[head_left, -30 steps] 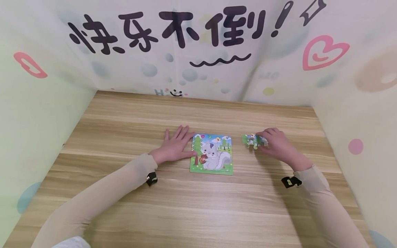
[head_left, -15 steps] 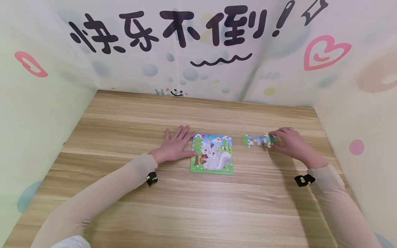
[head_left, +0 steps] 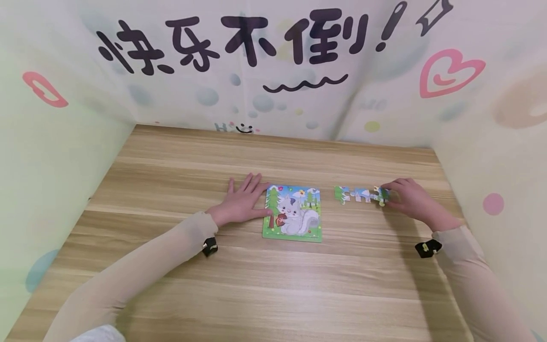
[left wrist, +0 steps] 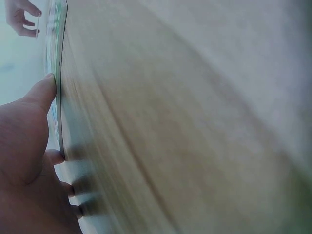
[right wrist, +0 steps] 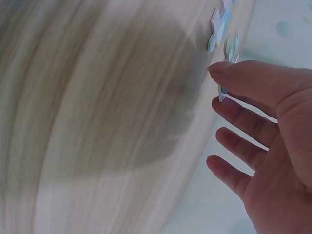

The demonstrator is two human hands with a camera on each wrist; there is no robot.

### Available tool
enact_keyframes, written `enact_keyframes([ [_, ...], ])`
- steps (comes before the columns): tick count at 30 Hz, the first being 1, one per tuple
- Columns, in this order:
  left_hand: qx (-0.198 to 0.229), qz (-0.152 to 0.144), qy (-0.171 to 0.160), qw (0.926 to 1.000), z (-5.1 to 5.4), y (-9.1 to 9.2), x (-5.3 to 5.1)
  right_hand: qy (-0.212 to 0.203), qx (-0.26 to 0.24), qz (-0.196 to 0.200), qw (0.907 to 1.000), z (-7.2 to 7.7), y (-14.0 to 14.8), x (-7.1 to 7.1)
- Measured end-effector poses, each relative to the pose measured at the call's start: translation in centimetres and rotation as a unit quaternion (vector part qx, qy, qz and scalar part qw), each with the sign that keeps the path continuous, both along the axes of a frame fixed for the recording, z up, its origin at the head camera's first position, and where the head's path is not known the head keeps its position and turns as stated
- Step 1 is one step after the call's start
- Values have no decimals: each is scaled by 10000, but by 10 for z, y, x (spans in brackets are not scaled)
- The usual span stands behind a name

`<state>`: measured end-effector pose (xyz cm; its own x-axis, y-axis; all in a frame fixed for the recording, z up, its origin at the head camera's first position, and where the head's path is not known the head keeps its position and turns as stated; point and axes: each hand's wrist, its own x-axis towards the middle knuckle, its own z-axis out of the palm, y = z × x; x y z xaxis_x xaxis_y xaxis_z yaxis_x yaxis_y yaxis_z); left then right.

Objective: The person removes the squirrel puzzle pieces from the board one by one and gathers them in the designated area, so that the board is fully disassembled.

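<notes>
A square puzzle board [head_left: 295, 216] with a grey squirrel holding an acorn lies on the wooden table. My left hand [head_left: 240, 203] rests flat with spread fingers at the board's left edge, its thumb touching that edge in the left wrist view. To the board's right, my right hand [head_left: 414, 202] pinches a jigsaw piece [right wrist: 231, 48] between thumb and index finger, while the other fingers stay loosely apart. Left of that piece lie a green tree jigsaw piece [head_left: 340, 194] and a blue-and-white jigsaw piece [head_left: 362, 194], in a row.
The wooden tabletop [head_left: 265, 289] reaches back to a printed cloth wall [head_left: 179, 99] with large black characters. Similar cloth sides [head_left: 504, 156] flank the table. Each wrist wears a black strap [head_left: 428, 248].
My right hand has moved right with the pinched jigsaw piece, uncovering the other pieces, which now lie in a row. The left hand and the squirrel board have stayed in place.
</notes>
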<state>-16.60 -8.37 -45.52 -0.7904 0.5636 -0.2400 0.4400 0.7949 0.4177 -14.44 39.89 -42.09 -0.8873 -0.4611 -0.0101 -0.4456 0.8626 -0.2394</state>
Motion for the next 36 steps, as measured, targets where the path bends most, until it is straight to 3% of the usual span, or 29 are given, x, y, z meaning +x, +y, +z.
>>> enact_keyframes([
  [19,-5,42,50,10000,-12,-1,-4,-342,201,-127,9991,-5,8,-3],
  [26,-16,31,31,10000,-5,-1,-2,-412,290,-129,9986,-4,9,-5],
  [32,-17,46,52,10000,-10,-1,-3,-405,284,-93,9987,-5,10,-5],
  [36,-59,39,-20,10000,-3,0,-1,-361,246,-55,9990,-7,10,-5],
])
